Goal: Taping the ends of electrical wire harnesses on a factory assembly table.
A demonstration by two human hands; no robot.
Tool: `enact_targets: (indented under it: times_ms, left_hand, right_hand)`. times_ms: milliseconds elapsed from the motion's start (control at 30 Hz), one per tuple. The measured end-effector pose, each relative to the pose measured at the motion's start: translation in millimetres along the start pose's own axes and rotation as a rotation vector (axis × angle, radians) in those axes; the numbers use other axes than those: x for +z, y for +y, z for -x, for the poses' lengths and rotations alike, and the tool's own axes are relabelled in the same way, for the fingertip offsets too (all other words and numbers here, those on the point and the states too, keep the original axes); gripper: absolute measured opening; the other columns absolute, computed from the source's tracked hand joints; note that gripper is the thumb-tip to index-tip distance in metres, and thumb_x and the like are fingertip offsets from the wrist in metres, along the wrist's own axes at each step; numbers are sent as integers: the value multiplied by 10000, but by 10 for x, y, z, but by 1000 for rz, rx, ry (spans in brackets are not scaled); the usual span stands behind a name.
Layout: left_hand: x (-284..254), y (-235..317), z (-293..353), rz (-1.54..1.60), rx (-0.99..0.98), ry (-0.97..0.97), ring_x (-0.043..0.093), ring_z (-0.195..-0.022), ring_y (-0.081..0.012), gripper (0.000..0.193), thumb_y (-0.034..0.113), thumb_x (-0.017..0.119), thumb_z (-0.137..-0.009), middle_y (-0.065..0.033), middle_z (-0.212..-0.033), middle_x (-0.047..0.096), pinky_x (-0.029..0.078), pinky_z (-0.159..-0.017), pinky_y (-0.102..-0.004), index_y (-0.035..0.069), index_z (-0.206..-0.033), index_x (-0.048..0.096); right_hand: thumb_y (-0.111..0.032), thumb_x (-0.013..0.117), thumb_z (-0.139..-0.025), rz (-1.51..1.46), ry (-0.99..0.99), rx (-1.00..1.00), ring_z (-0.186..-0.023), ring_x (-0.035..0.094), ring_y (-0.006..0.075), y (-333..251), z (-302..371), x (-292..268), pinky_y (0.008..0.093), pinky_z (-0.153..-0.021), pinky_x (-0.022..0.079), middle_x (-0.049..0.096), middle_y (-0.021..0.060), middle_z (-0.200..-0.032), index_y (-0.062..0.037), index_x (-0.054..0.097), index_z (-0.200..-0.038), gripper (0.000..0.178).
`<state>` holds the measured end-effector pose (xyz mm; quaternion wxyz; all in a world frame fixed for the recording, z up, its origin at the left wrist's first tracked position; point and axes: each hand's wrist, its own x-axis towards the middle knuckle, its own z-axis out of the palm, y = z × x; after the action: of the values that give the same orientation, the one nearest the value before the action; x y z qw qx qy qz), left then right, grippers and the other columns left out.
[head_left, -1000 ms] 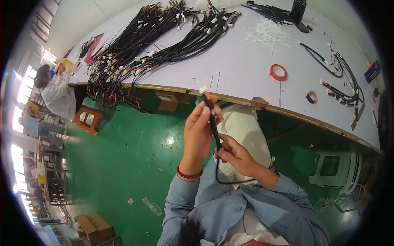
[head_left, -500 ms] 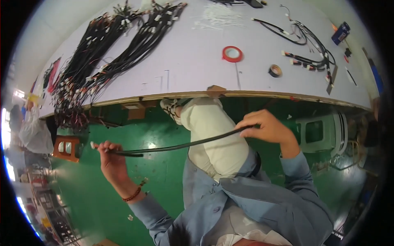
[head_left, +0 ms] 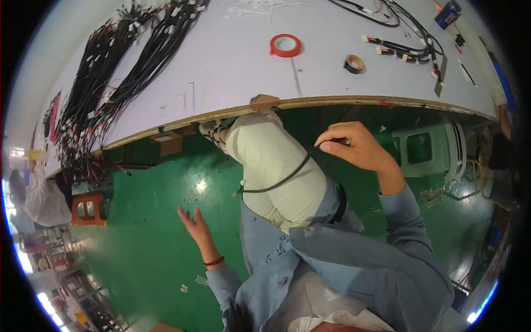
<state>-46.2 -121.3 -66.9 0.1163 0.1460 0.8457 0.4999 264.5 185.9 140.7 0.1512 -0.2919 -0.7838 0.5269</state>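
Note:
A black sleeved cable (head_left: pixel 289 178) hangs in a curve from my right hand (head_left: pixel 354 145), which pinches it by one end. Its other end, tipped with a small pale connector, droops over my light trousers near the jacket hem. My left hand (head_left: pixel 194 226) is apart from the cable, over the green floor, with its fingers spread and nothing in them. On the white table (head_left: pixel 232 72) ahead lie a roll of red tape (head_left: pixel 299 46), a smaller dark roll of tape (head_left: pixel 354 64) and several black cables with white connectors (head_left: pixel 406 57) at the right.
A thick heap of black wire harnesses (head_left: pixel 105 72) covers the table's left end and hangs over its edge. White cable ties (head_left: pixel 260 8) lie at the back. A pale green stool (head_left: pixel 428 152) stands on the right, an orange-brown stool (head_left: pixel 88 209) on the left.
My left hand has let go of the cable and moved right and down, its fingers opening. The cable's freed end has swung down toward my lap. The view has shifted a little.

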Motion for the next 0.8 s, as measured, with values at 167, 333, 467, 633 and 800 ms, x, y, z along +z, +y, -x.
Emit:
enact_targets:
  times_ms: [167, 333, 467, 633, 800]
  left_hand:
    - [843, 1903, 654, 59, 560, -882, 463, -1206, -278, 378, 33, 491, -896, -156, -1286, 500, 331, -1018, -330, 13, -1272, 464]
    - [1082, 2222, 802, 202, 398, -1037, 450, -653, -123, 239, 161, 447, -962, -37, -699, 516, 395, -616, -256, -5, -1090, 562]
    - [1040, 2313, 823, 212, 426, -981, 369, -607, -90, 282, 215, 424, -978, -9, -659, 439, 333, -555, -228, 6, -1102, 566]
    - [929, 2366, 707, 288, 312, -1078, 337, -603, -73, 343, 291, 419, -981, 28, -643, 389, 300, -545, -220, 10, -1085, 586]
    - [806, 2290, 602, 377, 208, -1095, 303, -589, -49, 354, 297, 423, -979, 56, -629, 348, 261, -531, -206, -7, -1042, 594]
  right_hand:
    - [-133, 632, -800, 90, -18, -164, -611, 554, 202, -82, 32, 170, 299, -544, 430, 601, 98, -756, -22, 658, -898, 150]
    - [-129, 638, -798, 243, -3, -187, -661, 552, 202, -77, 100, 105, 312, -633, 432, 616, 74, -777, -56, 666, -945, 167]
    - [-95, 579, -839, 184, 30, -247, -766, 554, 199, -1, 167, 29, 332, -788, 402, 665, 68, -830, -31, 639, -1066, 243]
    - [-164, 487, -914, 159, -111, -215, -829, 548, 185, -39, 30, -2, 314, -814, 398, 676, 85, -895, -3, 592, -1154, 307]
    - [-227, 411, -963, -205, 59, -123, -852, 547, 163, -57, -6, 97, 293, -804, 421, 640, 120, -1020, 26, 562, -1178, 364]
